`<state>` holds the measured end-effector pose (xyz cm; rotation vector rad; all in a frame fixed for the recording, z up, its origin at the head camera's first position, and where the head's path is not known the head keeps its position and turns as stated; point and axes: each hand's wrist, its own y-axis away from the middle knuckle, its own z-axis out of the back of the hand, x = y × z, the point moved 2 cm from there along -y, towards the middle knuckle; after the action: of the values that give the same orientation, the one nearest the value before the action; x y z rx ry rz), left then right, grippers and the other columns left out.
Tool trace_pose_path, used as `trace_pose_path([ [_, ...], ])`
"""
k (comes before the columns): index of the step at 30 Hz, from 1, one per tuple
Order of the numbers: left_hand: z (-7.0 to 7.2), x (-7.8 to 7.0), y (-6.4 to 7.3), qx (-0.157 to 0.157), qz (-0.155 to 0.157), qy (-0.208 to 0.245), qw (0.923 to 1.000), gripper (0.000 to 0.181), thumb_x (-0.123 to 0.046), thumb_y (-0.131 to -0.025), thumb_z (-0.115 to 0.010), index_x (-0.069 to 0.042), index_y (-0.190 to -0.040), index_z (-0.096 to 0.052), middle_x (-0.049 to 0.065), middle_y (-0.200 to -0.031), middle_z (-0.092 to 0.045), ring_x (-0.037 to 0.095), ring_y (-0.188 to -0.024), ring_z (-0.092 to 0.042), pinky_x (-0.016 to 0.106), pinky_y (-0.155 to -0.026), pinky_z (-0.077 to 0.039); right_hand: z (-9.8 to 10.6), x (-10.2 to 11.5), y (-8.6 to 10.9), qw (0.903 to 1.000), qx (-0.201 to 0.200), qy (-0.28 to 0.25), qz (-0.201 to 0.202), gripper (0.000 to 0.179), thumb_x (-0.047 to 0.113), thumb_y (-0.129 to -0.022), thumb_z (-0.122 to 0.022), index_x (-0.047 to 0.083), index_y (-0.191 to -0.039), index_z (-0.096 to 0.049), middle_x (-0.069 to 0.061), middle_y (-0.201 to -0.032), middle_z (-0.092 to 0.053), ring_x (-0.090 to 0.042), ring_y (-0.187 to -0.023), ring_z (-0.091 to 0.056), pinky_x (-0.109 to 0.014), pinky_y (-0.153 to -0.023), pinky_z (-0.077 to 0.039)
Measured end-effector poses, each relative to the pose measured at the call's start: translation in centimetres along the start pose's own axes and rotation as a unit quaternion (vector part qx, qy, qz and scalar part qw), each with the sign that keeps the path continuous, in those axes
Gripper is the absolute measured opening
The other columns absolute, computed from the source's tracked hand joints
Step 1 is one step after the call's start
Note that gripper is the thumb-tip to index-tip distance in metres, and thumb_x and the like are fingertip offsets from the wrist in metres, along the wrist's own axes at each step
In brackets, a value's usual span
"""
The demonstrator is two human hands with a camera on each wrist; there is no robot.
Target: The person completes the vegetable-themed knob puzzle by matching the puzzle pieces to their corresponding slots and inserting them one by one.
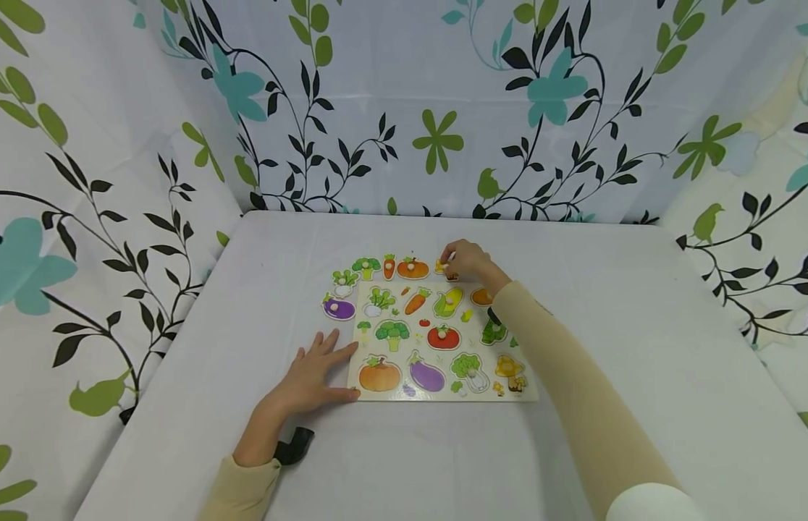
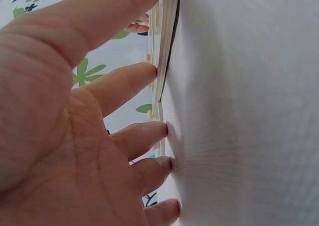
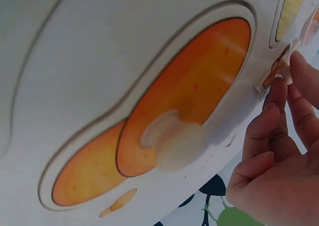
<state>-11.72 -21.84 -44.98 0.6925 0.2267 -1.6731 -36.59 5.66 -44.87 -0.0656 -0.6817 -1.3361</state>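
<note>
A wooden vegetable puzzle board (image 1: pixel 410 396) lies on the white table. My left hand (image 1: pixel 313 373) is spread beside its left edge. In the left wrist view the thumb and index fingertip touch the board's side (image 2: pixel 168 41), and the other fingertips rest on the cloth. Beyond the far edge, my right hand (image 1: pixel 467 260) pinches the knob of a small yellow and brown mushroom puzzle piece (image 1: pixel 451 276). The right wrist view shows this piece (image 3: pixel 274 72) tilted at the fingertips, partly hidden. Nearer that camera an orange piece (image 3: pixel 199 81) with a blurred knob lies in the board.
Along the board's far and left sides lie loose knobbed pieces: an eggplant (image 1: pixel 339 310), a radish (image 1: pixel 344 281), a broccoli (image 1: pixel 365 266), a carrot (image 1: pixel 389 268) and a pumpkin (image 1: pixel 413 269). A knobbed tomato (image 1: pixel 443 338) sits in the board. Patterned curtains (image 1: pixel 391 108) surround the table.
</note>
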Motion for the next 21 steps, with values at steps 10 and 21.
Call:
trace_pose_path([
  [10, 0.2, -0.1, -0.1, 0.002, -0.006, -0.004, 1.0000, 0.086, -0.039, -0.074, -0.083, -0.011, -0.146, -0.046, 0.025, -0.160, -0.018, 0.051, -0.147, -0.005, 0.071, -0.114, -0.004, 2.8, 0.6, 2.1, 0.9978, -0.026, -0.010, 0.061, 0.009, 0.014, -0.092, -0.066, 0.007, -0.097, -0.064, -0.011, -0.096, -0.067, -0.024, -0.085, -0.056, -0.039, -0.083, -0.046],
  [21, 0.2, -0.1, -0.2, 0.005, -0.004, -0.004, 1.0000, 0.086, -0.041, -0.074, -0.082, -0.011, -0.146, -0.046, 0.025, -0.160, -0.018, 0.051, -0.147, -0.005, 0.071, -0.114, -0.004, 3.3, -1.1, 11.1, 0.9927, 0.042, 0.025, 0.110, 0.006, 0.011, -0.091, -0.067, 0.007, -0.088, -0.064, -0.006, -0.083, -0.061, -0.019, -0.076, -0.053, -0.027, -0.065, -0.044],
])
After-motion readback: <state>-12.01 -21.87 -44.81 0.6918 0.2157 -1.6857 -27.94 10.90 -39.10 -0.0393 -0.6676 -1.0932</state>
